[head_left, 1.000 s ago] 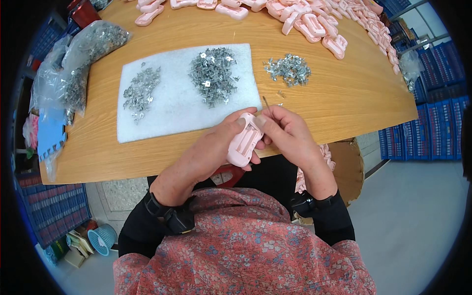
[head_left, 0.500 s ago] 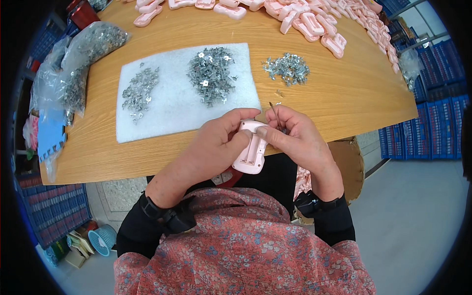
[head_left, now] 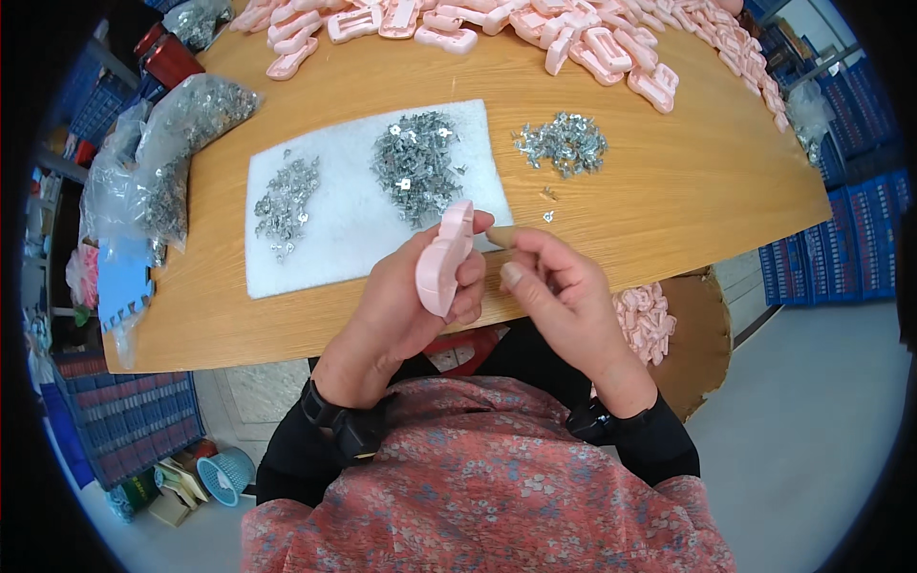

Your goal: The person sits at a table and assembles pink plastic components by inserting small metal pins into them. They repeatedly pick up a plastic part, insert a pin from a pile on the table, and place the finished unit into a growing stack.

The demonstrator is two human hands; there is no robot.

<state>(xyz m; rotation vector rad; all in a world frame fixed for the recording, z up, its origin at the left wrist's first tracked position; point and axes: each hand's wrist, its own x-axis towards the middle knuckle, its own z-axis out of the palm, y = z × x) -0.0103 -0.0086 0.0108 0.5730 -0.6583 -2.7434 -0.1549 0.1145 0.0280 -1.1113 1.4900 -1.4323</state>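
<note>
A pale pink plastic casing [head_left: 445, 263] stands tipped on its side in my left hand [head_left: 392, 306], whose fingers are wrapped around it from behind. The battery slots face away from view. My right hand [head_left: 564, 301] is beside it, apart from the casing. Its index finger, with a beige cover on the tip, reaches toward the casing, and the thumb is bent. The other fingers curl inward; whatever they hold is hidden. Beyond my hands lies a white foam sheet [head_left: 349, 234] bearing a dense heap of small metal clips [head_left: 416, 162] and a sparser heap [head_left: 287, 201].
Another metal clip pile [head_left: 562, 143] lies right of the foam, with a few loose pieces nearer me. Many pink casings [head_left: 611, 53] cover the table's far edge. Bags of metal parts [head_left: 186, 134] stand at left. Below the right table edge, a cardboard box [head_left: 702, 334] holds pink pieces.
My left hand has turned the casing from slots-up onto its side and lifted it. My right hand has let go of the casing, and its thin dark tool no longer shows.
</note>
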